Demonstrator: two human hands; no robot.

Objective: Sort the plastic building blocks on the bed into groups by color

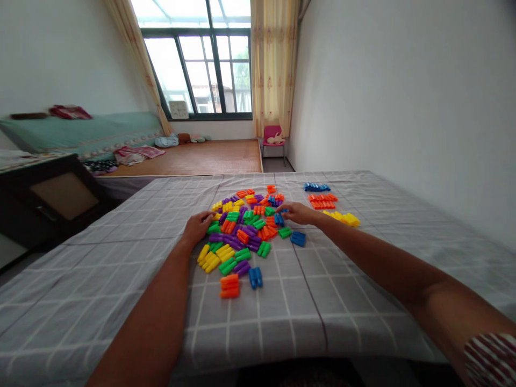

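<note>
Two hands work the pile (243, 236) on the cloth (282, 322): left hand (200, 224) by its left edge, right hand (297, 213) at a blue block (279, 219) opposite; pinching or not, can't tell. Looks like picking out; next wants a clean fingertip grip.

left hand (198, 224): your fingertips are too small to read against the yellow piece (217, 216)
right hand (298, 213): you can't tell whether it grips the blue piece (279, 219)
heap (250, 231): overlaps hide some pieces from you
striped sleeve (489, 359): cut off at your right
cabinet (28, 201): cut by the left edge
</note>
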